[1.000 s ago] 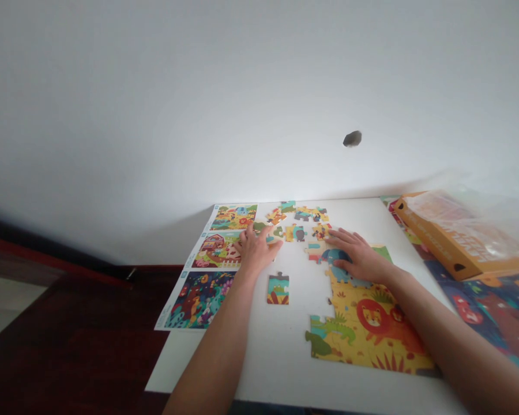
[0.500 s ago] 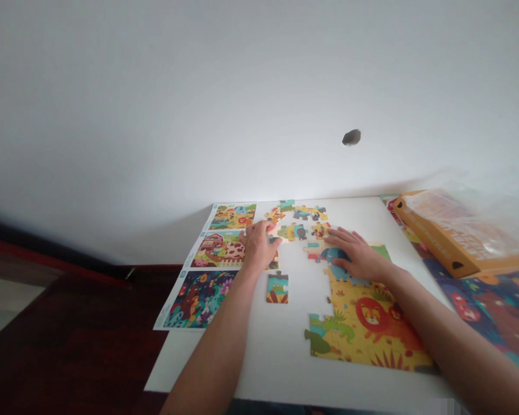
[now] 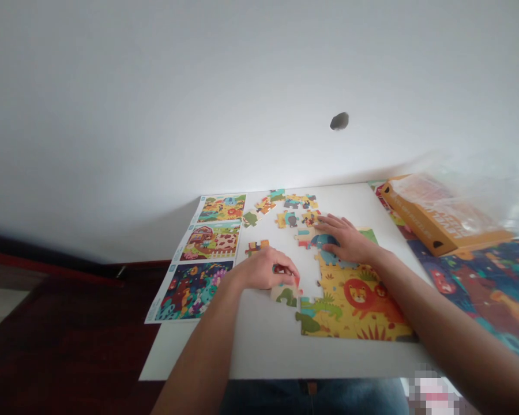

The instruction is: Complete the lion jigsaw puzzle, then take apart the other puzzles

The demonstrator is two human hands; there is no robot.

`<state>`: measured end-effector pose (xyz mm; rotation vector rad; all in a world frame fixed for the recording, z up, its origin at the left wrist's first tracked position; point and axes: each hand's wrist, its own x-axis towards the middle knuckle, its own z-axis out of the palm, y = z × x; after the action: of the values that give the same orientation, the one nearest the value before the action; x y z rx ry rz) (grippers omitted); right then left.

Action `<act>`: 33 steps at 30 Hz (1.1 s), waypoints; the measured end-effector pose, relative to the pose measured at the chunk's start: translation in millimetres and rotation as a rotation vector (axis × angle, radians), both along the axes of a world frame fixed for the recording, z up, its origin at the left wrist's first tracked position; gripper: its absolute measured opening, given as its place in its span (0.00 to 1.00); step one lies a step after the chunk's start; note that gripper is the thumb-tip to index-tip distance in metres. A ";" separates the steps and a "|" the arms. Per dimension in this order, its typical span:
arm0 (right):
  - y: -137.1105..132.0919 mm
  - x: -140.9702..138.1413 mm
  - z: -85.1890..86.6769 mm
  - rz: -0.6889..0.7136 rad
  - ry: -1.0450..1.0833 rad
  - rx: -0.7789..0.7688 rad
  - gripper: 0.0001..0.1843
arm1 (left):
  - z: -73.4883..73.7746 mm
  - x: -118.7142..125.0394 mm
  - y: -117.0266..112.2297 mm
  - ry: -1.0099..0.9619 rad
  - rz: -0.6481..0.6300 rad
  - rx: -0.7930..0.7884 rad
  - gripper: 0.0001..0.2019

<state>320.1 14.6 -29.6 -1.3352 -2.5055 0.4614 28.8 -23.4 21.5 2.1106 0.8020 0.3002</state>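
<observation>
Head view: the left hand (image 3: pixel 266 270) is pinching a puzzle piece (image 3: pixel 286 295) just beside the gap in the assembled puzzle (image 3: pixel 358 305), while the open right hand (image 3: pixel 348 242) is lying flat, pressing on the blue pieces (image 3: pixel 326 253) and steadying them.

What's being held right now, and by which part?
The left hand appears to grip a jigsaw piece by its top edge. The right hand lies flat on the blue elephant piece, holding nothing.
</observation>
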 end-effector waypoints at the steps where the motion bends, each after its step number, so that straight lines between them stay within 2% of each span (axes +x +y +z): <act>1: 0.4 0.3 -0.9 0.000 0.003 0.000 0.31 | 0.7 1.5 -2.3 0.019 -0.024 0.004 0.09; 5: 1.3 1.0 -3.1 -0.002 0.003 0.000 0.31 | -4.7 3.8 -4.7 0.044 -0.037 0.035 0.09; 9: 1.2 1.1 -3.2 0.000 -0.001 -0.001 0.30 | -10.2 3.2 -5.2 0.064 -0.067 -0.001 0.08; 14: 1.0 1.3 -2.8 0.002 -0.005 0.009 0.30 | 2.9 3.5 -11.8 0.071 -0.029 0.017 0.10; 16: 1.3 1.3 -3.1 0.003 0.000 0.011 0.30 | 10.1 2.7 -20.0 0.040 0.021 0.048 0.12; 18: 1.7 1.3 -3.5 0.006 0.007 0.009 0.30 | 11.3 0.6 -33.8 0.026 0.183 0.065 0.12; 22: 2.6 1.0 -4.1 0.004 0.014 0.005 0.30 | -8.5 -4.6 -76.9 0.011 0.554 -0.060 0.15; 24: 3.1 0.9 -4.5 -0.001 0.022 -0.002 0.30 | -22.0 -5.2 -101.7 0.002 0.665 -0.016 0.15; 28: 4.3 0.5 -6.0 -0.004 0.035 -0.014 0.30 | -39.5 0.4 -140.7 0.009 0.729 0.296 0.15; 33: 6.0 0.5 -8.8 -0.004 0.018 0.003 0.30 | -52.5 10.2 -156.7 0.063 0.780 0.495 0.15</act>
<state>320.5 20.6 -38.4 -1.3285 -2.4880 0.4661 39.1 -180.0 -31.1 2.1525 1.7152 0.9221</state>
